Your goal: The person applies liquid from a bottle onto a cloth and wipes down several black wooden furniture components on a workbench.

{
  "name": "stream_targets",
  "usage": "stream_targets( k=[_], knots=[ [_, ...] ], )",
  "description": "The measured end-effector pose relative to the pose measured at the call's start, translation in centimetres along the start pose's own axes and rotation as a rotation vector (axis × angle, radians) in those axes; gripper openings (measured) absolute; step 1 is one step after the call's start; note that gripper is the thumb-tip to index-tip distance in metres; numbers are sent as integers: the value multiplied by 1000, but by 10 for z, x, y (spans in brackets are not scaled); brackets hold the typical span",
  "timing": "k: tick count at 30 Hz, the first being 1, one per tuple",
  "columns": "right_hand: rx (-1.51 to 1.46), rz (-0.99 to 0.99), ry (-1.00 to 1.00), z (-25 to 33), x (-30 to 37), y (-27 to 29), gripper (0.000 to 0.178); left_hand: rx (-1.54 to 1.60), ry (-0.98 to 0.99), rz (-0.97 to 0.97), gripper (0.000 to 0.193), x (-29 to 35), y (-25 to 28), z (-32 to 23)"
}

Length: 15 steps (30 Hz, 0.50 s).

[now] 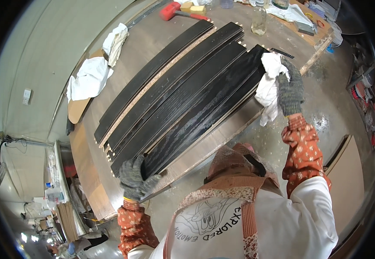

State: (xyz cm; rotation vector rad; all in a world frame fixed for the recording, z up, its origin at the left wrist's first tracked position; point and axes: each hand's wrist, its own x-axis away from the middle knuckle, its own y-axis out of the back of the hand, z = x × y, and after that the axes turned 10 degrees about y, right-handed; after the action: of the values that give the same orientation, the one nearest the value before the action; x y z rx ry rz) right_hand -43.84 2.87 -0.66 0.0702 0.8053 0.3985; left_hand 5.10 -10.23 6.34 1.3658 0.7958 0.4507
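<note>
Several long black wooden boards (176, 101) with pale dowel pegs at their ends lie side by side on a work table (235, 118). The nearest board (213, 116) has a wet-looking sheen along part of its face. My left hand (138, 179), in a grey knit glove, rests at the left end of the nearest boards with its fingers spread. At their right end my right hand (290, 88), gloved alike, is closed on a white cloth (271, 75). The cloth touches the board's end and hangs over the table's front edge.
A red mallet (169, 11) and yellow sponges (192, 8) lie at the back. To their right stands a glass jar (259, 23). White cloths (88, 80) lie at the far left. Brown panels (345, 172) lean at the right, and another person (77, 246) is at lower left.
</note>
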Motion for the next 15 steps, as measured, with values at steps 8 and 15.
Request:
stream_targets(
  k=[8, 15],
  knots=[
    [-138, 808, 863, 193, 51, -100, 30, 72, 171, -114, 80, 35, -36, -11],
    [-261, 762, 636, 77, -29, -63, 21, 45, 74, -184, 76, 34, -33, -5]
  ],
)
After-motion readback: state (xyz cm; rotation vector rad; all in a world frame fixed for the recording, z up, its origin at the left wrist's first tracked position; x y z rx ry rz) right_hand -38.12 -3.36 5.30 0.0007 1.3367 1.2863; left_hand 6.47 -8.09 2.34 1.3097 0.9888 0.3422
